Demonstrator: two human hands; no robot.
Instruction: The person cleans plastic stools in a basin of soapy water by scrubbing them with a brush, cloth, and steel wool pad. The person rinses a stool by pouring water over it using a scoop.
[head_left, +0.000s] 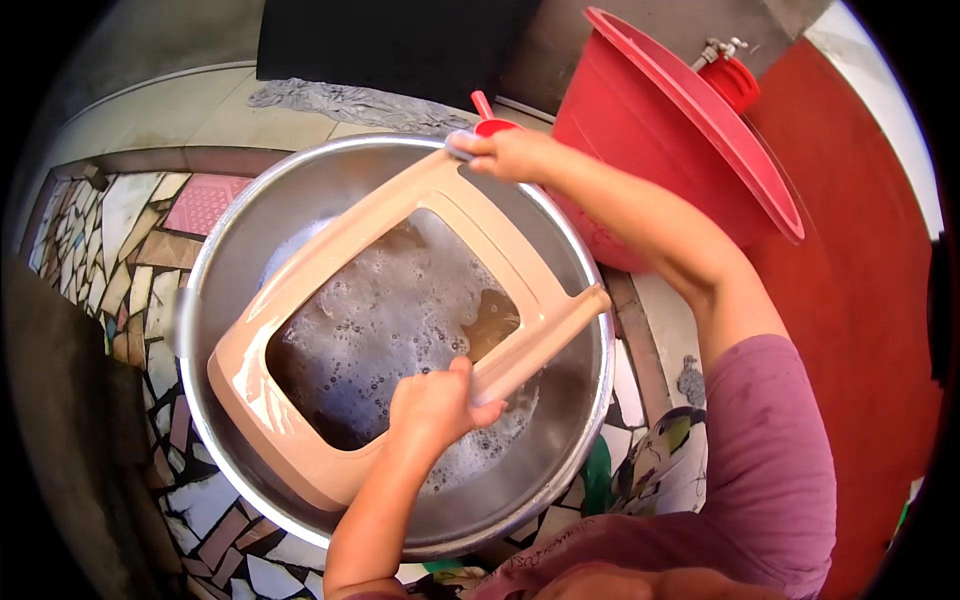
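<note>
A beige plastic frame with a large rounded opening is held tilted over a wide metal basin. Through the opening, soapy water with foam and bubbles shows in the basin. My left hand is closed around the near edge of the frame, thumb toward its raised bar. At the far corner, my right hand is closed on a small pale greyish sponge or cloth, pressed against the frame. Its exact kind is hard to make out, since the fingers partly cover it.
Behind the basin to the right leans a big red plastic tub. A red dipper is by the basin's far rim. A grey cloth lies on the ledge near a black panel. A tap is on the wall; mosaic stone covers the floor.
</note>
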